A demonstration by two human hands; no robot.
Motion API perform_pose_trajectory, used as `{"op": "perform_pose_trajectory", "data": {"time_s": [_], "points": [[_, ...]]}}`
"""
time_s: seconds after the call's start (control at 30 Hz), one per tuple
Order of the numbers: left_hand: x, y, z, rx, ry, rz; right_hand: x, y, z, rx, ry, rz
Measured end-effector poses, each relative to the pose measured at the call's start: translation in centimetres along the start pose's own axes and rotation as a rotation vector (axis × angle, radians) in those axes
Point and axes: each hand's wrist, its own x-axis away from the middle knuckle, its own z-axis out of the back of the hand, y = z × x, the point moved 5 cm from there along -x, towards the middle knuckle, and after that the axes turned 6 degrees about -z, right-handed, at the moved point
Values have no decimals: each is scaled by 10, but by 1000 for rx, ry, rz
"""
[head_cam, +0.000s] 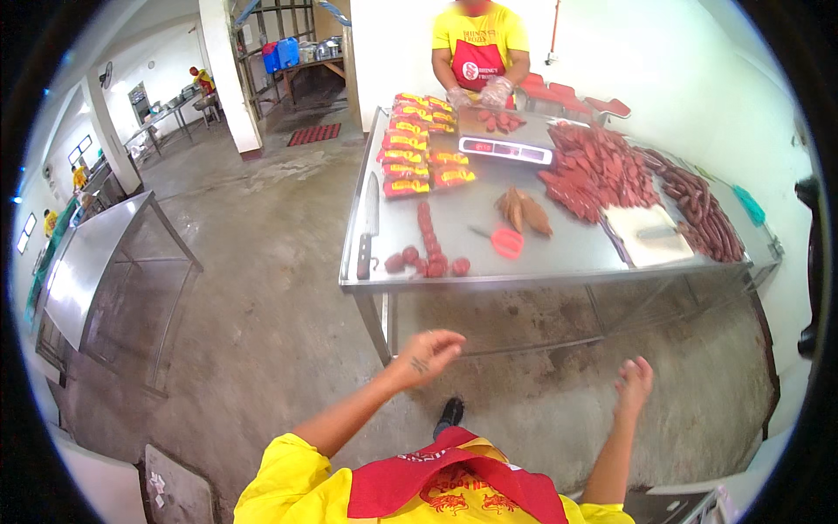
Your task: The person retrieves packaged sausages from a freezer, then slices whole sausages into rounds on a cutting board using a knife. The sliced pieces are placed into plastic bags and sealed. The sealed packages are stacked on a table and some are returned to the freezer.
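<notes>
My left hand [433, 354] is in the air short of the metal table's near edge, its fingers bent and nothing in it. Farther right, my right hand [634, 383] is raised over the floor, fingers loosely curled, also without an object. Before me stands the stainless steel table [556, 259]. Near its front lie a line of red sausages [429, 236], a large knife with a black handle [368, 229] and a red-handled pair of scissors or similar tool [504, 242]. Brown pieces, possibly sweet potatoes [524, 211], lie behind that tool.
Packed red-and-yellow bags [406, 154] line the table's left side. A co-worker [481, 59] in plastic gloves stands behind a lit digital scale [504, 149] bearing red pieces. Sausage heaps [602, 170] fill the right, beside a white board [648, 252] with a knife. Another steel table [98, 249] stands left.
</notes>
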Motion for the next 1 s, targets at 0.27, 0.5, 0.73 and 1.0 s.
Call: {"op": "perform_pose_trajectory", "data": {"time_s": [0.27, 0.5, 0.73, 1.0], "points": [[-163, -20, 203, -61, 502, 0, -2, -91, -378, -304, -844, -379], [-351, -53, 308, -686, 385, -418, 36, -65, -557, -463, -992, -860], [-509, -128, 319, -837, -70, -500, 49, -14, -678, -610, -627, -1176], [-530, -143, 327, -736, -552, 349, 45, -23, -711, -744, -542, -1167]]}}
